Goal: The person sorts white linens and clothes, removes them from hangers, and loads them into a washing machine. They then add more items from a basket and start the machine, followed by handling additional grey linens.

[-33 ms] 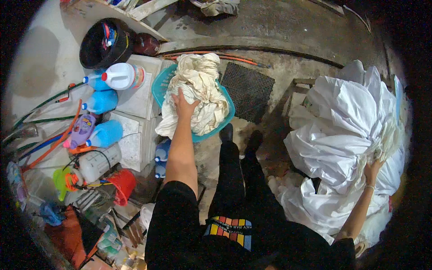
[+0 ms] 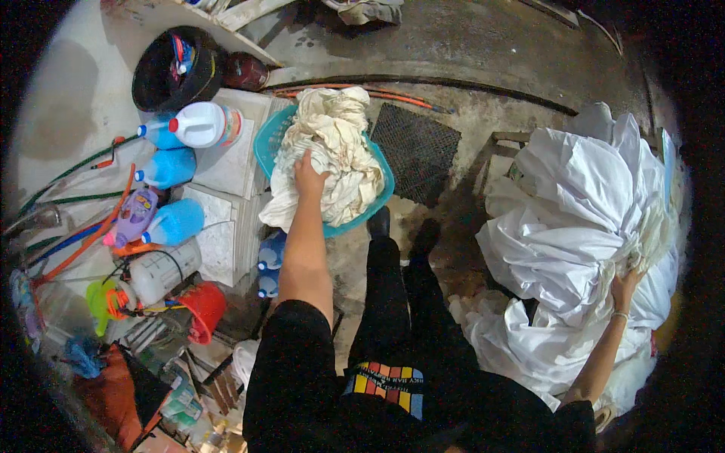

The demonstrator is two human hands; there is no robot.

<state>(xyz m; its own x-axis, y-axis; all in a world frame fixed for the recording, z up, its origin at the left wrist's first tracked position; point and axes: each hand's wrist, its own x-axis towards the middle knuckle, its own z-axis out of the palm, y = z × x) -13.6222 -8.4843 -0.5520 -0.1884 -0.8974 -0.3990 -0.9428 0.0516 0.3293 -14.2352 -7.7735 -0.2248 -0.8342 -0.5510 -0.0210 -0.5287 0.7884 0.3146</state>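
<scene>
My left hand (image 2: pixel 310 175) rests on a heap of crumpled cream cloth (image 2: pixel 343 117) that fills a turquoise plastic basket (image 2: pixel 384 175) and spills over its near left side. The thumb is spread from the fingers, which press into the folds. Far to the right, my right hand (image 2: pixel 625 285) is closed around a thin, off-white cloth (image 2: pixel 654 226). That cloth lies against a large pile of white fabric (image 2: pixel 563 181), bunched into big folds. More white fabric (image 2: pixel 540 351) lies lower, beside my right forearm. The fingertips of my right hand are partly hidden by the cloth.
At left stand blue-filled bottles (image 2: pixel 170 167), a white jug with a red cap (image 2: pixel 200 124), a purple bottle (image 2: pixel 136 215), a sprayer (image 2: pixel 162 268) and a red bucket (image 2: pixel 205 311). A black tub (image 2: pixel 170 87) sits behind. A dark mat (image 2: pixel 417 153) lies beyond my feet.
</scene>
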